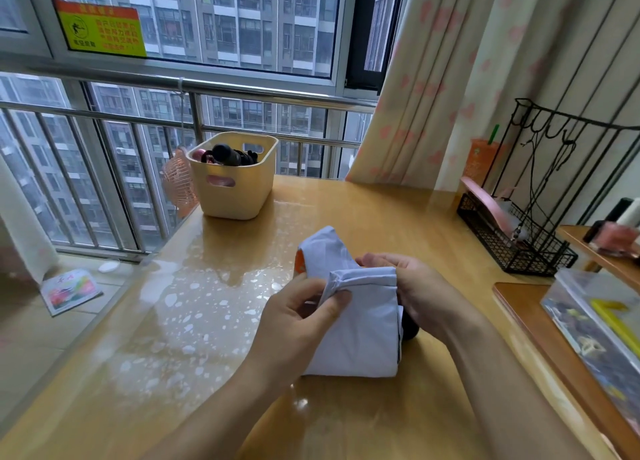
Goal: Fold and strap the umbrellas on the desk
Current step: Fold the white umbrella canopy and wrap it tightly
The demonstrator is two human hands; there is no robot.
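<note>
Item: pale folding umbrella (360,324), soft, slippery canopy, probably light. Our left hand (298,321) pinches its folded edge; right hand (412,293) clasps behind. Yellow basket (235,196) beyond.

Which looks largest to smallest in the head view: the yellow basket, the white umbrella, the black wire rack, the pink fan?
1. black wire rack
2. white umbrella and yellow basket: alike, and the umbrella is nearer, so unranked
3. pink fan, partly hidden by the basket

Desk (346,217) showing glossy wood under clear film; umbrella (360,335) looking like smooth matt white cloth; basket (239,196) looking matt plastic; rack (519,248) being black wire.
</note>
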